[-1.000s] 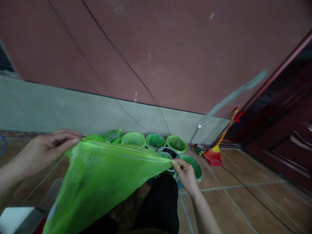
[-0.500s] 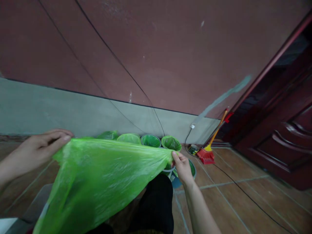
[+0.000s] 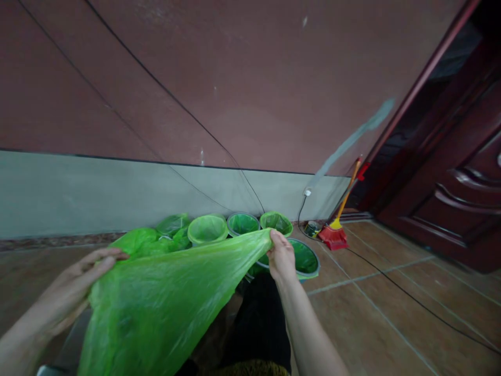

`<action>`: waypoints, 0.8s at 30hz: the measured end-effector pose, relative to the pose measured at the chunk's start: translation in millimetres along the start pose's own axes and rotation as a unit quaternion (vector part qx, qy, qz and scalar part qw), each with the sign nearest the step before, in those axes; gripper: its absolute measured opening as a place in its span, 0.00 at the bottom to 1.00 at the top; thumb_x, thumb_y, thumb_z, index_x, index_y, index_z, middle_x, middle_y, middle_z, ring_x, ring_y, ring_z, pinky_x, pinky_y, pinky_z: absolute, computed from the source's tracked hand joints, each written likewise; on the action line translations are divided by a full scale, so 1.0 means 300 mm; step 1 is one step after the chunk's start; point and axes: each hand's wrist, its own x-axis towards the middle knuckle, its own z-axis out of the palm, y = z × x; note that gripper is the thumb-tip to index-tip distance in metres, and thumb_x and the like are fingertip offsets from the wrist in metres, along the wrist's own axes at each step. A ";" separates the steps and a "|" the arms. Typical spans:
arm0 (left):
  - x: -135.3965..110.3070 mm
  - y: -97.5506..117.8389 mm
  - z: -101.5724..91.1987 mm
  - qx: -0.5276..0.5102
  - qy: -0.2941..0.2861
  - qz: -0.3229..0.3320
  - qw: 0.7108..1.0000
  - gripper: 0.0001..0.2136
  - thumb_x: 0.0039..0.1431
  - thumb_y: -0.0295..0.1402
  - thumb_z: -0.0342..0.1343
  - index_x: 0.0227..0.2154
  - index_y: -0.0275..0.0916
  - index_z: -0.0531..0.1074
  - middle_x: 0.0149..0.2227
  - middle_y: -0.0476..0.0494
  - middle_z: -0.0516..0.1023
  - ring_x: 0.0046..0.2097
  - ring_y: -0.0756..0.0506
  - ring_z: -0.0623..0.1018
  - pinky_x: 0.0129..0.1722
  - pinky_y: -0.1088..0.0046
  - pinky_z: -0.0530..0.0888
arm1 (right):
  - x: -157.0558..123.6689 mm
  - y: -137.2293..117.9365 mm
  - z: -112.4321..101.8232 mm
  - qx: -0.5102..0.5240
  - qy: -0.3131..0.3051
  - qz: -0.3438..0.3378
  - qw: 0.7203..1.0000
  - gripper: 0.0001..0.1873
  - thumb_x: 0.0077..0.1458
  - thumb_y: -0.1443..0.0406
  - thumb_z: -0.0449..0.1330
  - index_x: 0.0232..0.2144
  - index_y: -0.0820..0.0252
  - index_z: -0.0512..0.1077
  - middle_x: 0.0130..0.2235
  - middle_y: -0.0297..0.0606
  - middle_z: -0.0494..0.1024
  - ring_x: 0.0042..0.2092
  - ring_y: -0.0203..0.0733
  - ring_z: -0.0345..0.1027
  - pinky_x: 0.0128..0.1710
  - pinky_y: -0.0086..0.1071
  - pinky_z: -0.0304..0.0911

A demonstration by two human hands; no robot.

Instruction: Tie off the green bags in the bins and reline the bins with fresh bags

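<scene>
I'm stretching the green plastic bag [image 3: 156,303] at 7 o'clock, my left hand [image 3: 78,287] at 8 and right hand [image 3: 284,256] at 5 pinched tightly on its edge. Next likely calls for parting its layers.

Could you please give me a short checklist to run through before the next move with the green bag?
1. Left hand gripping the green bag: ok, edge pinched.
2. Right hand gripping it: ok, holding a corner.
3. Upper edge drawn out between both hands: ok.
4. Bag mouth open: cannot tell.
5. Lower end free: cannot tell, it runs out of the picture.
6. Broom clear of the bag: ok, standing apart near the door.
</scene>
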 end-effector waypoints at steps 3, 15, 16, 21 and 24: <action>-0.037 -0.026 0.015 0.008 -0.126 0.040 0.991 0.29 0.38 0.48 0.71 0.47 0.52 0.76 0.50 0.43 0.83 0.53 0.35 0.79 0.49 0.59 0.78 | 0.006 0.017 -0.007 -0.024 0.013 -0.034 0.999 0.18 0.41 0.54 0.72 0.31 0.60 0.77 0.28 0.32 0.79 0.28 0.35 0.70 0.28 0.28 0.64; -0.037 -0.121 0.050 0.038 -0.219 0.115 0.968 0.13 0.48 0.36 0.66 0.39 0.41 0.81 0.42 0.44 0.83 0.43 0.43 0.80 0.47 0.64 0.75 | 0.049 0.006 -0.095 -0.023 0.059 -0.065 0.996 0.15 0.42 0.60 0.71 0.32 0.62 0.77 0.32 0.31 0.79 0.31 0.33 0.71 0.31 0.27 0.68; -0.039 -0.118 0.053 0.031 -0.211 0.109 0.971 0.12 0.48 0.36 0.66 0.37 0.40 0.81 0.41 0.44 0.83 0.42 0.44 0.80 0.46 0.65 0.75 | 0.051 0.006 -0.102 -0.021 0.060 -0.067 0.996 0.15 0.42 0.60 0.71 0.33 0.62 0.77 0.32 0.31 0.79 0.31 0.33 0.71 0.31 0.27 0.69; -0.049 -0.087 0.053 -0.041 -0.182 0.041 0.982 0.12 0.44 0.39 0.69 0.32 0.40 0.81 0.37 0.45 0.84 0.38 0.44 0.79 0.42 0.64 0.76 | 0.053 0.007 -0.128 -0.040 0.063 -0.083 0.994 0.15 0.42 0.60 0.72 0.32 0.62 0.78 0.30 0.30 0.78 0.29 0.33 0.70 0.29 0.27 0.67; -0.053 -0.077 0.041 -0.073 -0.199 0.007 0.977 0.13 0.42 0.40 0.70 0.32 0.41 0.82 0.39 0.44 0.84 0.39 0.43 0.79 0.43 0.63 0.76 | 0.055 0.007 -0.137 -0.065 0.055 -0.094 0.992 0.14 0.43 0.59 0.71 0.32 0.61 0.77 0.29 0.30 0.78 0.29 0.33 0.69 0.30 0.28 0.66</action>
